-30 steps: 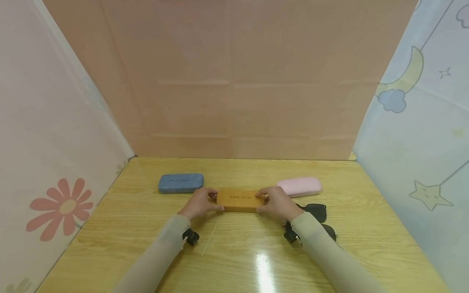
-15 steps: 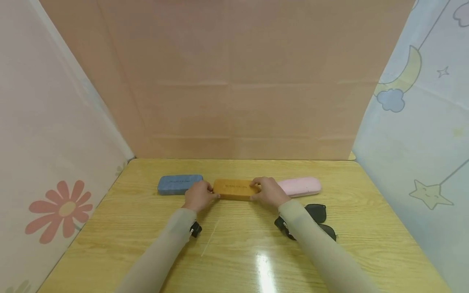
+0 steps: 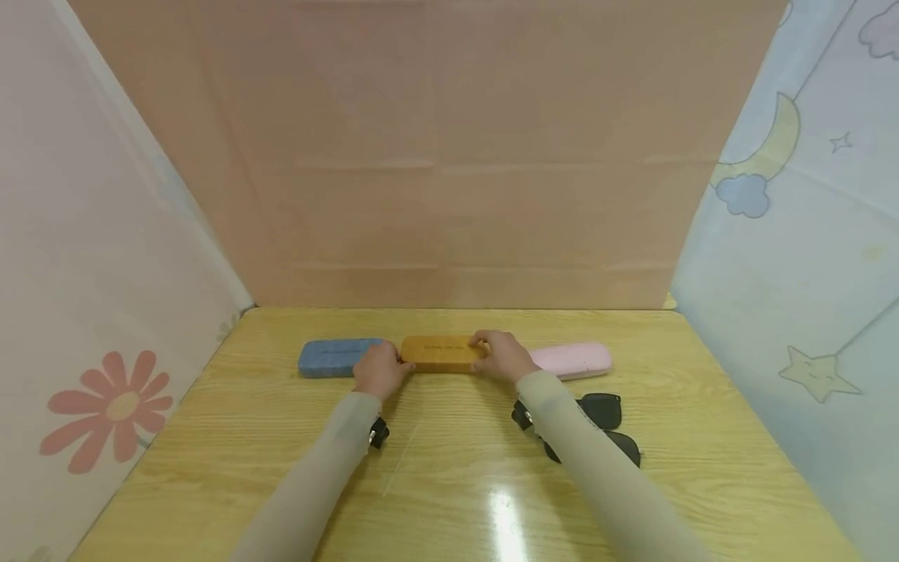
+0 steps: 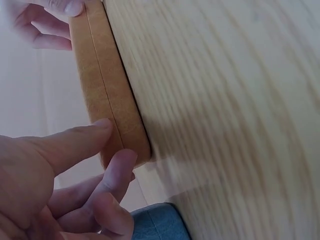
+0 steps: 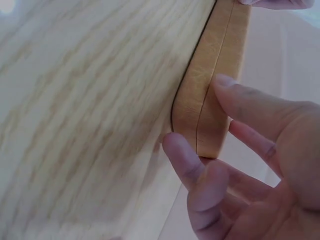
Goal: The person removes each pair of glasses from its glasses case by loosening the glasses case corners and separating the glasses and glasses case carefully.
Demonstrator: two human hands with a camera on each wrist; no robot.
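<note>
So, both hands were on the orange case (image 3: 441,353), one at each short end, fingers curled round it: left hand (image 3: 379,370) with thumb on the near long side and fingertips (image 4: 121,161) wrapped round the end, right hand (image 3: 502,357) the same at the other end, thumb (image 5: 176,152) low against the side and a finger on the top face. The case sat flat on the table (image 3: 463,476), toward its far edge, roughly mid-width, closed. The wrist views showed the lid seam running along the case's side and the thumb contact, which the head view could not resolve; the left wrist view also caught the other hand's fingers at the case's far end. Only the head view showed the row: blue case (image 3: 330,357) just beside the orange one on the left, pink case (image 3: 572,361) on the right, its near end hidden behind the right hand. Dark sunglasses (image 3: 605,421) lay nearer the front edge, partly covered by the right sleeve (image 3: 597,476).
</note>
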